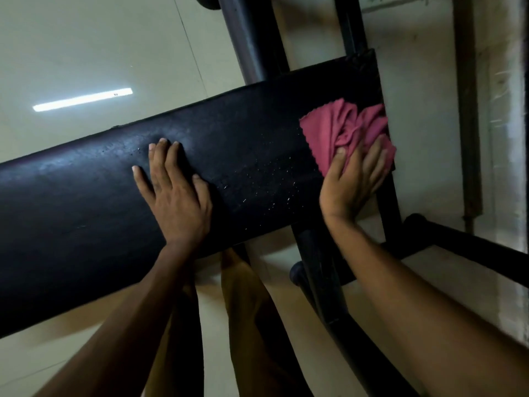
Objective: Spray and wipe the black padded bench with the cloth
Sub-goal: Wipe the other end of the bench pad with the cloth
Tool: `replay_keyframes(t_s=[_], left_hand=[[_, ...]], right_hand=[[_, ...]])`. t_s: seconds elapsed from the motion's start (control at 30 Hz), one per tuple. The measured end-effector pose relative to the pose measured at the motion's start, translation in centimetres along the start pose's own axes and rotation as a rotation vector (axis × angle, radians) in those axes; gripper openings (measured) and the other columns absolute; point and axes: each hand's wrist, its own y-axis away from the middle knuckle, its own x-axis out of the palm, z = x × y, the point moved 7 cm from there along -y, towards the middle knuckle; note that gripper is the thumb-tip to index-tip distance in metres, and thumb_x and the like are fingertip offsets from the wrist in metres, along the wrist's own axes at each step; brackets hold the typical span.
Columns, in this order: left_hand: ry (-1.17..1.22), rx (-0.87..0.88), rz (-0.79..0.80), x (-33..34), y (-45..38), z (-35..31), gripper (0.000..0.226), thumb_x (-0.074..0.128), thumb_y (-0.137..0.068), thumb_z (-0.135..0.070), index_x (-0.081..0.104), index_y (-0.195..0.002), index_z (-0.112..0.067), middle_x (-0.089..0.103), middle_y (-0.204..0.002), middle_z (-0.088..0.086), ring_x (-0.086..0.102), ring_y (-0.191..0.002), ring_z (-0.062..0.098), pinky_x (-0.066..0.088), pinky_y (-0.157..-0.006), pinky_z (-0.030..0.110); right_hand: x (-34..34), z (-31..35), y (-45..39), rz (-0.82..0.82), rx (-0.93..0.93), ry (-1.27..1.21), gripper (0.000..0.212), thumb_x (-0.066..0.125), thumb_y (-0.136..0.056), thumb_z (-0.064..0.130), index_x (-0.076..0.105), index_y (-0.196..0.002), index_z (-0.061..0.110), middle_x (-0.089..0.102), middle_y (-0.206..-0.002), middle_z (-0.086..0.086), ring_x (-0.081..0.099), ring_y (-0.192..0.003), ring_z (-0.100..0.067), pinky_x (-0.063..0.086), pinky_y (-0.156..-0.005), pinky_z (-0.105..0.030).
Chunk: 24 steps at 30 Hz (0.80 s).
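Observation:
The black padded bench (94, 202) runs across the view from lower left to upper right. Small droplets dot its surface between my hands. My left hand (174, 190) lies flat on the pad near the middle, fingers straight and spread. A crumpled pink cloth (340, 130) sits at the bench's right end. My right hand (353, 181) presses on the near part of the cloth with straight fingers, thumb on the fabric. No spray bottle is in view.
Black metal frame tubes (323, 285) run under the bench's right end and off to the right (469, 247). A thick dark post (246, 38) rises behind the bench. Pale tiled floor (86, 53) lies beyond, and a wall stands at the right. My legs are below the bench edge.

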Motion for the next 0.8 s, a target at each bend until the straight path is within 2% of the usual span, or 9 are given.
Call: replay_keyframes(t_s=[0.1,0.17,0.3,0.4,0.53,0.6,0.7,0.77,0.8], left_hand=[[-0.005,0.005,-0.009,0.1,-0.1,0.0,0.061,0.047,-0.095,-0.021,0.031,-0.153,-0.010,0.025,-0.164,0.007,0.011,-0.156,0.021,-0.003,-0.126,0.051],[-0.007,0.008,-0.016,0.1,-0.1,0.1,0.061,0.046,-0.095,-0.022,0.031,-0.153,-0.010,0.025,-0.164,0.008,0.011,-0.156,0.021,-0.003,-0.126,0.050],[-0.017,0.026,-0.030,0.3,0.0,0.2,0.061,0.046,-0.095,-0.023,0.031,-0.153,-0.011,0.026,-0.164,0.008,0.012,-0.156,0.020,-0.003,-0.126,0.049],[-0.041,0.034,-0.059,0.5,0.1,0.3,0.061,0.046,-0.094,-0.023,0.031,-0.153,-0.011,0.026,-0.164,0.008,0.013,-0.156,0.020,-0.003,-0.126,0.049],[-0.093,0.041,-0.092,0.8,-0.1,0.4,0.063,0.048,-0.093,-0.024,0.031,-0.152,-0.012,0.027,-0.163,0.008,0.014,-0.155,0.020,0.000,-0.126,0.050],[-0.086,0.045,-0.099,0.8,-0.4,0.4,0.063,0.049,-0.092,-0.023,0.032,-0.151,-0.011,0.027,-0.163,0.009,0.013,-0.155,0.020,0.000,-0.125,0.049],[-0.087,0.040,-0.090,0.7,-0.3,0.6,0.063,0.048,-0.092,-0.023,0.032,-0.152,-0.010,0.026,-0.163,0.009,0.012,-0.155,0.019,-0.005,-0.125,0.045],[-0.086,0.043,-0.075,0.7,-0.4,0.8,0.062,0.047,-0.093,-0.024,0.031,-0.152,-0.010,0.026,-0.164,0.009,0.012,-0.155,0.019,-0.008,-0.125,0.042],[-0.085,0.044,-0.070,0.7,-0.4,0.9,0.062,0.046,-0.094,-0.025,0.030,-0.152,-0.011,0.025,-0.164,0.009,0.011,-0.156,0.019,-0.009,-0.125,0.041]], right_hand=[[0.8,1.0,5.6,0.054,-0.127,0.036,0.054,0.030,-0.104,0.044,0.029,-0.156,0.029,0.023,-0.167,-0.012,0.015,-0.155,-0.036,0.010,-0.125,-0.058],[1.5,1.9,7.8,0.113,-0.227,0.057,0.056,0.029,-0.103,0.045,0.025,-0.157,0.030,0.021,-0.168,-0.014,0.013,-0.155,-0.039,0.008,-0.123,-0.063],[1.6,2.7,6.1,0.198,-0.493,0.217,0.061,0.031,-0.102,0.050,0.020,-0.159,0.033,0.017,-0.168,-0.014,0.011,-0.155,-0.040,0.009,-0.121,-0.067],[2.1,5.2,2.0,0.232,-0.635,0.235,0.061,0.031,-0.102,0.052,0.022,-0.160,0.036,0.017,-0.169,-0.011,0.012,-0.156,-0.038,0.010,-0.122,-0.066],[3.5,10.8,-2.2,0.135,-0.549,0.228,0.060,0.023,-0.101,0.055,0.030,-0.158,0.036,0.024,-0.167,-0.010,0.018,-0.155,-0.036,0.009,-0.123,-0.063],[3.7,12.0,-1.5,0.084,-0.514,0.215,0.059,0.027,-0.102,0.055,0.035,-0.156,0.034,0.029,-0.165,-0.011,0.023,-0.153,-0.037,0.012,-0.122,-0.063],[3.6,11.1,3.2,0.151,-0.711,0.176,0.056,0.033,-0.104,0.052,0.034,-0.157,0.034,0.027,-0.166,-0.011,0.020,-0.154,-0.036,0.010,-0.123,-0.062],[3.3,8.5,6.2,0.242,-0.863,0.187,0.055,0.035,-0.105,0.048,0.033,-0.157,0.032,0.024,-0.167,-0.010,0.016,-0.156,-0.034,0.006,-0.126,-0.057],[3.0,6.9,6.8,0.270,-0.882,0.192,0.056,0.037,-0.104,0.046,0.033,-0.157,0.032,0.024,-0.168,-0.010,0.014,-0.156,-0.032,0.003,-0.127,-0.054]])
